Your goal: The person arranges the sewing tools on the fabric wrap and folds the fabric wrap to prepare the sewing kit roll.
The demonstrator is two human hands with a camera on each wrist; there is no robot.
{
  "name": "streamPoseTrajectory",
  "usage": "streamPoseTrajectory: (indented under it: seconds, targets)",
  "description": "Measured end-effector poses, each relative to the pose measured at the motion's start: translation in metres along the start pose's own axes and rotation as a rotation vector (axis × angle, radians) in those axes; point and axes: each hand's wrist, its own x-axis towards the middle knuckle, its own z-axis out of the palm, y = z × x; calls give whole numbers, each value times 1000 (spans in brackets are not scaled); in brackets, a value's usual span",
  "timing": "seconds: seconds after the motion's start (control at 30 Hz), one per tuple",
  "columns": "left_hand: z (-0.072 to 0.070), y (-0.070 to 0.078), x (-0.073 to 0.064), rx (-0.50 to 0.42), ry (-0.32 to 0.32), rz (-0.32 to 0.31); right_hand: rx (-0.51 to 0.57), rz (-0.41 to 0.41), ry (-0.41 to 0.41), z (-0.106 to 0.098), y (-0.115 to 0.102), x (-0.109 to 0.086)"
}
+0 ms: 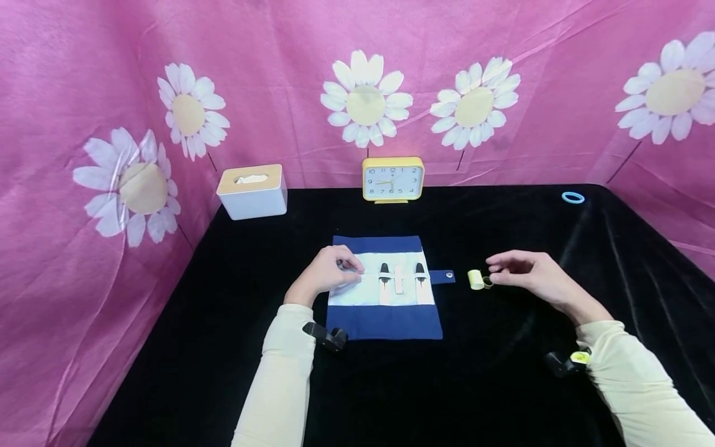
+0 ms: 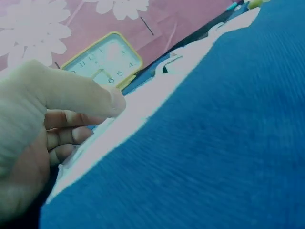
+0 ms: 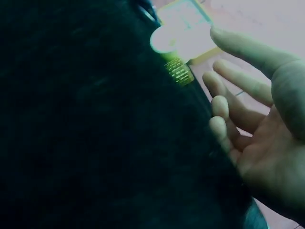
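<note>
A blue and white cloth tool roll [image 1: 385,323] lies unfolded on the black table. Under its white strap sit two black-handled tools [image 1: 384,273] and a pale pinkish strip [image 1: 398,280] between them. My left hand [image 1: 329,270] is over the left end of the white panel, fingers loosely bent, fingertips right at the strap; nothing shows between them. Right of the snap tab [image 1: 442,277] are a pale yellow spool-like cylinder [image 1: 475,279] and a dimpled gold ring thimble [image 3: 180,71]. My right hand [image 1: 530,270] hovers just right of these, fingers relaxed and apart, holding nothing.
A yellow clock [image 1: 393,179] stands at the back of the table. The tissue box [image 1: 254,200] is at the back left, and a light blue ring [image 1: 573,197] lies at the back right. Pink flowered cloth [image 1: 279,93] hangs around the table.
</note>
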Motion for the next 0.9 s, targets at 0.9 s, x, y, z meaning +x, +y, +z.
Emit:
streamPoseTrajectory:
  seconds: [0.9]
  targets:
    - [8,3,2,145,42,30,-188,-41,8,6,12,-2]
